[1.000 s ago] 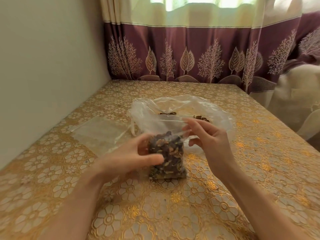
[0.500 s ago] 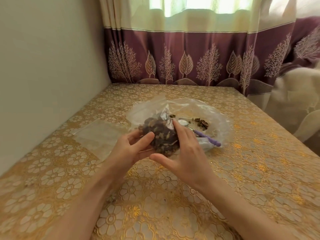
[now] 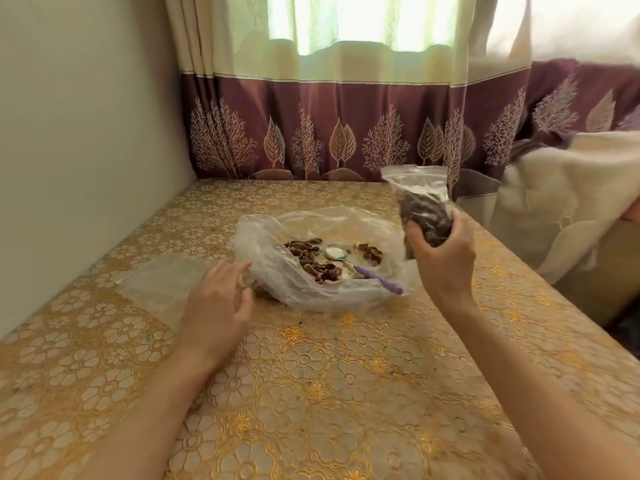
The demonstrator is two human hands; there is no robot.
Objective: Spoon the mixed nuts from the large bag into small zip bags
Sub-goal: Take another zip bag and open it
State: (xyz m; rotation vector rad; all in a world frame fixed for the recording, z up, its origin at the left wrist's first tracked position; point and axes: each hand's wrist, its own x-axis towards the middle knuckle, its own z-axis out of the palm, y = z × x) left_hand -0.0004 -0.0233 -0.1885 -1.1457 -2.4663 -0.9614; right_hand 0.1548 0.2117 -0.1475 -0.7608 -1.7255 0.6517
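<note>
Worktop (image 3: 311,375) with gold floral cloth, wall left, curtain (image 3: 346,126) behind. Right hand (image 3: 441,247) grip wrapped around a filled small bag (image 3: 420,206), raised above the worktop. Large bag (image 3: 277,271) lies open at centre, few nuts (image 3: 318,258) left, spoon (image 3: 360,268) inside. Left hand (image 3: 218,299) grip loose, fingers at its near edge. Empty bag (image 3: 159,282) lies flat to the left.

Spoon (image 3: 349,259) in large bag (image 3: 304,292), seemingly.

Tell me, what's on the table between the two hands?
In the head view, the large bag lies between the left hand and the right hand, with leftover nuts and a purple-handled spoon inside.
</note>
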